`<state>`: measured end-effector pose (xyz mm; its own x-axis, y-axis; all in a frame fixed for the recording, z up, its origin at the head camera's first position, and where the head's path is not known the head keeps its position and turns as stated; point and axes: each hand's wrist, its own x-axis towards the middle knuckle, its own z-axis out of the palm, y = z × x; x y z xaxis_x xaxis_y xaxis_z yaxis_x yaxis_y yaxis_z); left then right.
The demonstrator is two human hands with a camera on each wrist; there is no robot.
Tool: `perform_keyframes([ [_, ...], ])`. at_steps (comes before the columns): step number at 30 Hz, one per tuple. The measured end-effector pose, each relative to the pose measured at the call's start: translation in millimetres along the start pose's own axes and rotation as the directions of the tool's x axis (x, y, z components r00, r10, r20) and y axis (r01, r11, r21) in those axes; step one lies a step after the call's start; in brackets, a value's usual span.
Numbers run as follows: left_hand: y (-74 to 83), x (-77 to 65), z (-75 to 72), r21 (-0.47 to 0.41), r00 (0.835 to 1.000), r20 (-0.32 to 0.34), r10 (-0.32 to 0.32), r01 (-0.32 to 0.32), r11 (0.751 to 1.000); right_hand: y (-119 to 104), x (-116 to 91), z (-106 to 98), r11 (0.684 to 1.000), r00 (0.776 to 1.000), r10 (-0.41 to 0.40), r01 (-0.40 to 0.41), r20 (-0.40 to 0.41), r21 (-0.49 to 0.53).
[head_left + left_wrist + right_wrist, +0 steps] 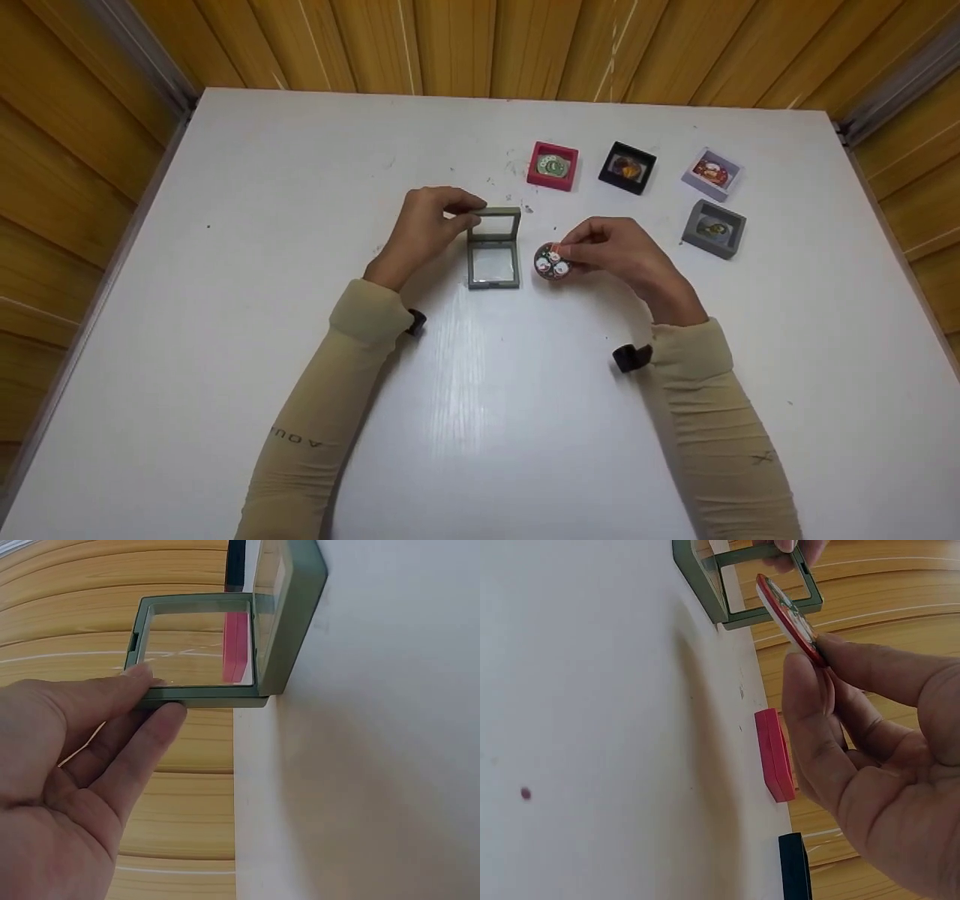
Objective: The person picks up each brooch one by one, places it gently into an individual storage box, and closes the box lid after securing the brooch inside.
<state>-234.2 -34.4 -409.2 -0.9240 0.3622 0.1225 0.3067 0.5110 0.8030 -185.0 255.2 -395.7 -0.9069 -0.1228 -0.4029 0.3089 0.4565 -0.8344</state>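
A green hinged display frame (493, 286) with clear windows stands unfolded on the table, its lid raised at the back. My left hand (430, 225) pinches the side of that lid between thumb and fingers; the left wrist view shows the grip on the lid's edge (202, 692). Just right of the frame, my right hand (622, 251) pinches a round badge (551, 264) with white figures on a dark face and a red rim. In the right wrist view the badge (789, 619) is tilted, held by its edge between thumb and fingers, apart from the frame.
Toward the back right are a red frame (553, 182), a black frame (627, 182), a lilac frame (709, 190) and a grey frame (712, 244), each with a small item inside. Yellow wooden panels (525, 52) border the white table (487, 420).
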Motion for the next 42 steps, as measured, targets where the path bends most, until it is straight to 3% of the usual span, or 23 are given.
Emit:
perform_keyframes([
  [19,12.0,2.7,23.8,-0.023,0.997,0.034,0.076,-0.075,0.997,-1.2,11.5,17.4,0.999,1.000,-0.028,0.028,-0.012,0.033],
  [31,12.8,-0.4,28.2,-0.050,0.997,0.037,0.073,-0.071,0.996,2.2,15.6,36.5,0.994,0.998,-0.048,0.052,-0.046,0.098],
  [42,14.9,-2.7,27.3,-0.067,0.995,0.035,0.093,-0.091,0.994,4.4,15.5,45.1,0.997,0.997,-0.024,0.029,-0.070,0.067],
])
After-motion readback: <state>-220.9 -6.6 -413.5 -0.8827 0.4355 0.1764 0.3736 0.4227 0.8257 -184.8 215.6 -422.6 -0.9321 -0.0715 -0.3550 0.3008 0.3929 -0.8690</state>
